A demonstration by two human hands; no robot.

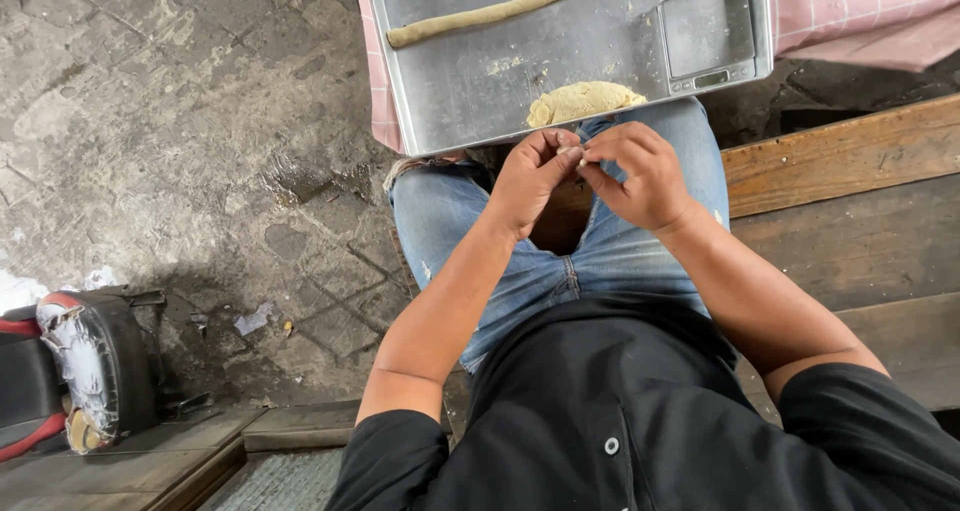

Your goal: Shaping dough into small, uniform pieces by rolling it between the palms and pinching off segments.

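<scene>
My left hand (533,176) and my right hand (640,171) meet above my knees, just below the near edge of a metal tray (470,81). Their fingertips pinch together over something small that I cannot make out. On the tray lie a long rope of pale dough (500,11) and a lump of the same dough (583,101) at the near edge, right in front of my fingers. A small flat scale (708,33) sits at the tray's right corner.
I sit on a wooden bench (850,221) in blue jeans and a black top. The tray rests on a pink checked cloth (860,11). Stone paving lies to the left, with a worn black and red object (90,366) at the lower left.
</scene>
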